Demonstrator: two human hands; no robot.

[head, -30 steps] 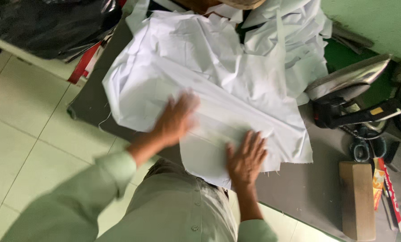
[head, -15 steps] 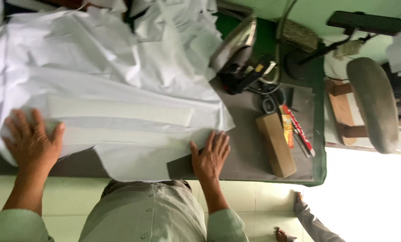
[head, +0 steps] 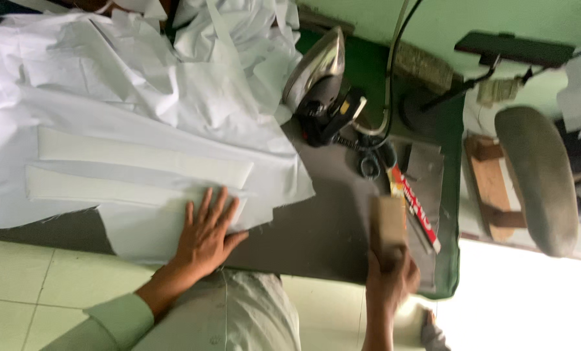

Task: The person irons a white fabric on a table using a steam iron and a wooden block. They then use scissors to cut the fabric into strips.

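- The left hand (head: pixel 206 237) lies flat and open, fingers spread, pressing on the near edge of the white fabric (head: pixel 128 130) spread over the grey ironing table (head: pixel 323 234).
- Under and just beyond its fingertips lie two long white strips (head: pixel 141 170), side by side and roughly parallel, running away to the left along the cloth.
- The right hand (head: pixel 391 279) is closed around the near end of a brown wooden block (head: pixel 388 224), which stands on the grey surface well apart from the fabric; the hand is blurred, so the fingers are hard to separate.
- Just beside the block, on its far side, lie a red-and-white flat packet (head: pixel 414 205) and what looks like dark scissors (head: pixel 371 162); their outlines are unclear.
- Beyond them an iron (head: pixel 319 84) rests tilted on its stand at the edge of the cloth, a cord (head: pixel 394 65) rising from it towards the top edge.
- More white cloth (head: pixel 238 26) is heaped behind the iron, cut off by the top of the frame.
- To the right a padded grey pressing arm (head: pixel 540 179) stands on a wooden base (head: pixel 492 195), with a dark lamp-like bar (head: pixel 514 49) above it.
- Pale green floor tiles (head: pixel 37 292) show at lower left; the person's pale green sleeve (head: pixel 118 318) and grey-clad body fill the bottom edge.
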